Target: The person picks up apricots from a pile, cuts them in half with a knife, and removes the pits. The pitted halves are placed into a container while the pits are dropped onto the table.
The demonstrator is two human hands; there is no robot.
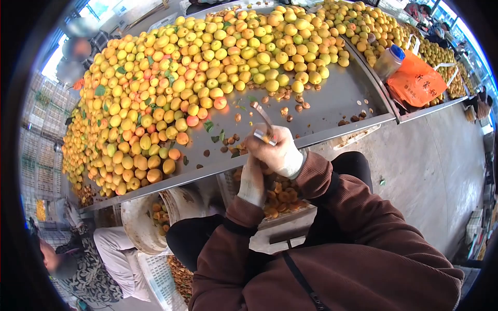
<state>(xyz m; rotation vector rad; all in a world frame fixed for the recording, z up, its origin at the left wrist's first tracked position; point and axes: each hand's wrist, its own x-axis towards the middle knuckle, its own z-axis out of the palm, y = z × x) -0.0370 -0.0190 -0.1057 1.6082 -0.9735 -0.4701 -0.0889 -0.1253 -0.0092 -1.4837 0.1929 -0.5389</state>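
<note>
My right hand (277, 151), in a whitish glove with bare fingers, is closed round a bent metal strip tool (262, 115). Its curved end sticks up past my knuckles over the tabletop's front edge. My left hand (252, 182), also gloved, is pressed up against the underside of the right. Its fingers are curled and partly covered, so what they grip does not show. Below both hands a crate holds split orange apricot halves (282, 196). Ahead of them, a large heap of yellow-orange apricots (207, 62) covers much of the metal table (332, 98).
Loose pits (233, 139) and leaves lie near the table's raised front rim. To the left stand a stained white bucket (137, 225) and a white basket (155, 274) of brown pits. A co-worker (88, 264) sits there. An orange bag (417, 80) and blue-capped jar (390, 61) are at right.
</note>
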